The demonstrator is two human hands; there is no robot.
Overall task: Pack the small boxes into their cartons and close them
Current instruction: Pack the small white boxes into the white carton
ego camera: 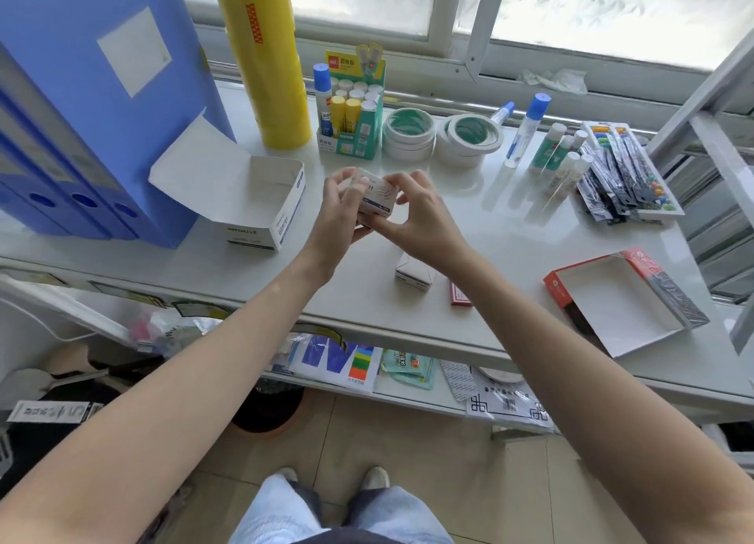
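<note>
Both hands hold a stack of small white boxes [377, 197] above the middle of the white table [510, 233]. My left hand [340, 211] grips the stack from the left and below, my right hand [416, 217] from the right. An open white-and-blue carton [261, 201] with its lid flap up stands to the left, its inside looking empty. Another small white box [413, 272] lies on the table under my right wrist, with a small red box [460, 297] beside it. An open red carton [624, 303] with a white inside lies at the right.
Blue file boxes [81, 107] and a yellow roll [265, 54] stand at the back left. A glue-stick display box [353, 111], tape rolls [440, 135], glue bottles [526, 131] and pin packets [620, 172] fill the back. A lower shelf [408, 380] holds papers.
</note>
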